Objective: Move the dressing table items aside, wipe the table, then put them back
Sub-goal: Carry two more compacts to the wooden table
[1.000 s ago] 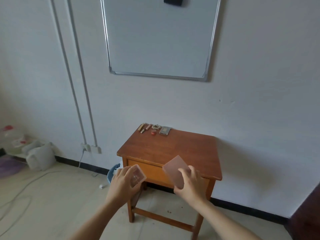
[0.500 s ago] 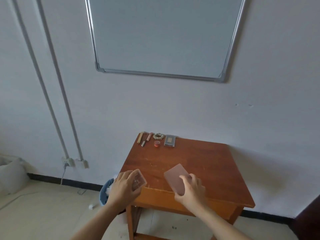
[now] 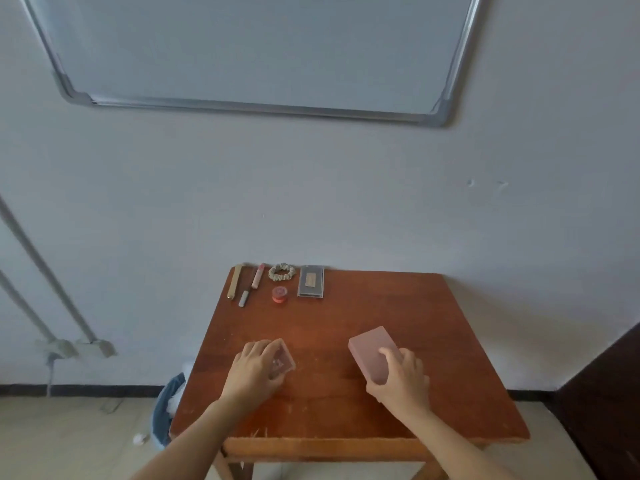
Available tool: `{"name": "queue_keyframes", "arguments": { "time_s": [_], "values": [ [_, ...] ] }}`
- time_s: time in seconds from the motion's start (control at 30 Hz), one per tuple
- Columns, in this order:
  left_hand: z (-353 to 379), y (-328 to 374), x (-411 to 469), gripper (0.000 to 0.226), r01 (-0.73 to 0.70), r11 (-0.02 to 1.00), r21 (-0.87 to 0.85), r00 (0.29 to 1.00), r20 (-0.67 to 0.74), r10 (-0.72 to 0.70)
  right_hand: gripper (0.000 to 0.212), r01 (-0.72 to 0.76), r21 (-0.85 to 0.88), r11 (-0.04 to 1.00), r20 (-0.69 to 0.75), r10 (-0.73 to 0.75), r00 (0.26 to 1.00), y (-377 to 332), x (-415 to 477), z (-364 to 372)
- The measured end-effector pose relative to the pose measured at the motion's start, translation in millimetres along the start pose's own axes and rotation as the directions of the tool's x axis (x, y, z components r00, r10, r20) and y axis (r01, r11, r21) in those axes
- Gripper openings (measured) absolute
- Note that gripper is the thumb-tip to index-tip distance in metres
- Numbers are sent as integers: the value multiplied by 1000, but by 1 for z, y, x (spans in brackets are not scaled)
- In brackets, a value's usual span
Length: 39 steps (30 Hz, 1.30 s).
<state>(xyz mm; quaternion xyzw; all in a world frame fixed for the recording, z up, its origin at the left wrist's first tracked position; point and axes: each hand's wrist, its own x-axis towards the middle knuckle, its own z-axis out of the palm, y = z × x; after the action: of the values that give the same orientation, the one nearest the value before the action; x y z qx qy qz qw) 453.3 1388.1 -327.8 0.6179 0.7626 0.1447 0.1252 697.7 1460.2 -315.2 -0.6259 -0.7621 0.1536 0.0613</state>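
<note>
The wooden bench [image 3: 346,317] is left largely bare, presumably for wiping. A pink flat case [image 3: 372,349] is gripped by the right hand [image 3: 401,379], a small clear box [image 3: 284,360] is clasped by the left hand [image 3: 254,374], both low over the bench. Smaller cosmetics [image 3: 278,284] are lined along the back edge.

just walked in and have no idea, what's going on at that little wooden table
A person stands at the wooden table with an item in each hand. The left hand holds a small clear case low over the tabletop, and the right hand holds a flat pink box tilted there. Whether either touches the wood is unclear. Along the back edge by the wall sit a gold tube, a pink stick, a scrunchie, a small red pot and a clear compact.
</note>
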Motion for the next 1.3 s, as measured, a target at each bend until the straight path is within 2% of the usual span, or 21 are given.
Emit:
{"name": "queue_keyframes", "arguments": {
  "time_s": [0.17, 0.47, 0.7, 0.87, 1.07, 1.3],
  "values": [
    [1, -6, 70, 58, 42, 996, 82, 994, 95, -50, 61, -28, 50, 998, 18, 27, 999, -12, 82, 5],
    [5, -34, 119, 62, 151, 988, 26, 974, 165, -153, 59, -53, 85, 995, 50, 49, 998, -44, 178, 20],
    [-4, -54, 141, 61, 89, 995, 40, 982, 165, -94, 59, -137, 84, 987, 36, 134, 990, -70, 208, 30],
    [-6, -62, 145, 60, 16, 997, 74, 973, 227, -32, 60, -209, 70, 975, 7, 209, 978, -90, 215, 36],
    [-11, -68, 145, 60, -70, 992, 104, 954, 297, 36, 60, -228, 18, 973, -13, 228, 973, -97, 214, 39],
    [-32, -70, 156, 52, -122, 984, 131, 972, 216, 92, 53, -207, 36, 978, -64, 209, 976, -109, 199, 16]
  ]
}}
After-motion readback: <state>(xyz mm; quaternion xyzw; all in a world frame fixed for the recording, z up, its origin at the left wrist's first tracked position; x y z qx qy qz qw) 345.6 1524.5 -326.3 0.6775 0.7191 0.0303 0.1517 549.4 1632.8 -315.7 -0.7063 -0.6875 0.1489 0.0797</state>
